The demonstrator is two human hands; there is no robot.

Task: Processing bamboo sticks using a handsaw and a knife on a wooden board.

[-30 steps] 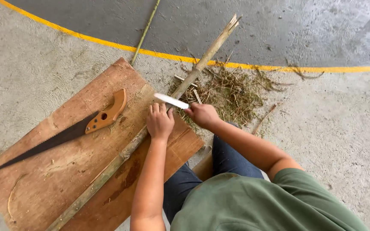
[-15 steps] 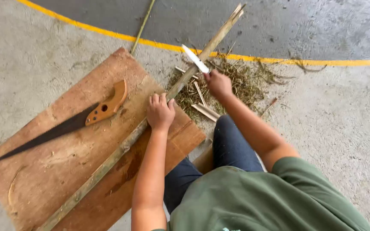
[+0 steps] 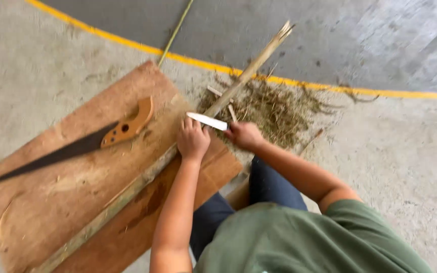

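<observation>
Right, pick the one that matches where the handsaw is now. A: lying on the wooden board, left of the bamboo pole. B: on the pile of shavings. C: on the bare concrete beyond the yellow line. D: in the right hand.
A: the handsaw lies flat on the wooden board, left of the bamboo pole, and neither hand touches it.

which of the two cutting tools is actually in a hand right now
The pale-bladed knife, gripped by the right hand beside the bamboo pole. The black-bladed saw lies untouched on the wooden board.

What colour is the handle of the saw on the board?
Orange-brown wood, on the black-bladed hand saw; it shows best in the head view.
</observation>
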